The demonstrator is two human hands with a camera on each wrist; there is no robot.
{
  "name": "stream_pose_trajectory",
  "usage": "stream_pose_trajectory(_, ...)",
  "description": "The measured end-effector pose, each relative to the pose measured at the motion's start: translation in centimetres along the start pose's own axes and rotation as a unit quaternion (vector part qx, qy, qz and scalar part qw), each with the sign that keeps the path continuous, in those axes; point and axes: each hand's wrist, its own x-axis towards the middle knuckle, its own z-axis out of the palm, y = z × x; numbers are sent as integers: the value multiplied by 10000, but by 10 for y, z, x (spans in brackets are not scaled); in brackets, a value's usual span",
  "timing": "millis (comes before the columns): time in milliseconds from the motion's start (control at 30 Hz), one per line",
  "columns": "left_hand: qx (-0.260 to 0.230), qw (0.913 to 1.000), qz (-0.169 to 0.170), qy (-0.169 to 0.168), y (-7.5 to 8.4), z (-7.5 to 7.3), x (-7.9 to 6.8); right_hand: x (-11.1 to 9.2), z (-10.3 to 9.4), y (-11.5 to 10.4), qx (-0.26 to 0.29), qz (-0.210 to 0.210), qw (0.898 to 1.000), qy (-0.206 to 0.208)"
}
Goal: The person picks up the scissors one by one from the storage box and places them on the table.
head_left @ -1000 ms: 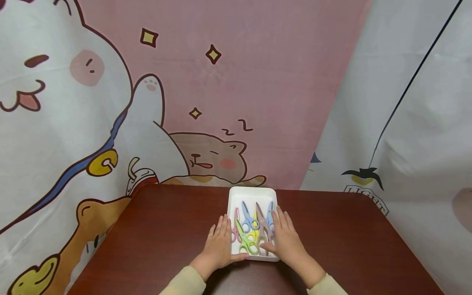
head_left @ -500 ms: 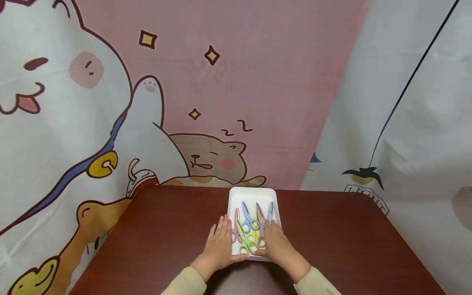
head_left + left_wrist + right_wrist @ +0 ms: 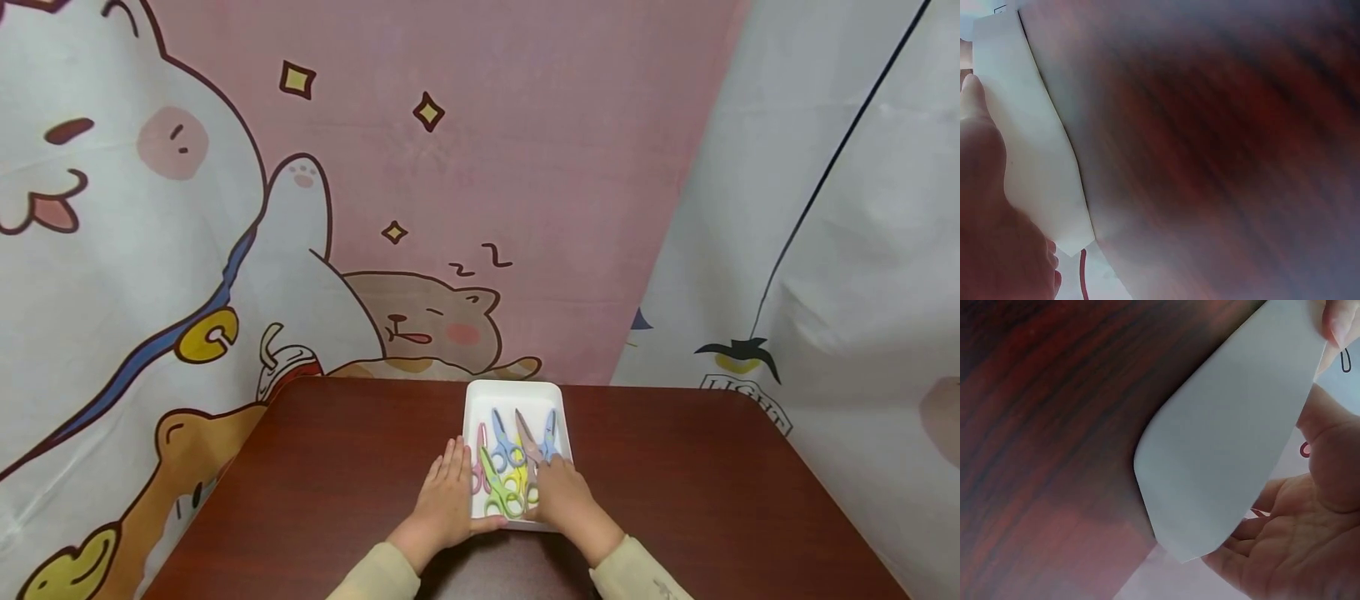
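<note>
A white tray (image 3: 516, 390) holds several child-size scissors. My left hand (image 3: 444, 498) lies along the tray's left side with straight fingers, its thumb across the front edge. My right hand (image 3: 568, 498) reaches over the right front corner, fingers bent down onto the handles of the mauve scissors (image 3: 527, 437), which it grips; those handles are mostly hidden. Blue scissors (image 3: 550, 432) lie just beyond these fingers. Left of them are other blue scissors (image 3: 504, 440), green scissors (image 3: 491, 477), yellow scissors (image 3: 519, 477) and pink scissors (image 3: 481, 443). The right wrist view shows the tray's outer wall (image 3: 1229, 425) beside the palm.
The tray stands on a dark reddish-brown table (image 3: 337, 467), near its far edge. Behind the table hangs a cloth (image 3: 570, 208) printed with cartoon animals.
My right hand has moved left from the tray's right edge into the tray, and its fingers have bent. The mauve scissors' tip has shifted slightly left. My left hand has stayed put.
</note>
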Motion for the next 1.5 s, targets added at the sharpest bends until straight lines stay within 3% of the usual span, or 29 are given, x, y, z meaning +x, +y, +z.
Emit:
stream_pose_trajectory(300, 71, 10000, -31, -14, -2, 5, 2, 4, 4, 5, 28, -259, 9996, 97)
stream_pose_trajectory(533, 80, 9999, -68, -30, -1, 5, 2, 5, 1, 2, 79, -137, 9998, 148)
stream_pose_trajectory(1033, 92, 9999, -60, -45, 1, 1, 1, 11, 4, 9, 334, -4, 9967, 741)
stream_pose_trajectory(1300, 39, 9999, -80, -61, 0, 2, 1, 11, 7, 19, 668, -225, 9872, 1432)
stream_pose_trajectory(1500, -3, 9999, -78, -77, 1, -1, -1, 10, 6, 24, 1271, -230, 9751, 1802)
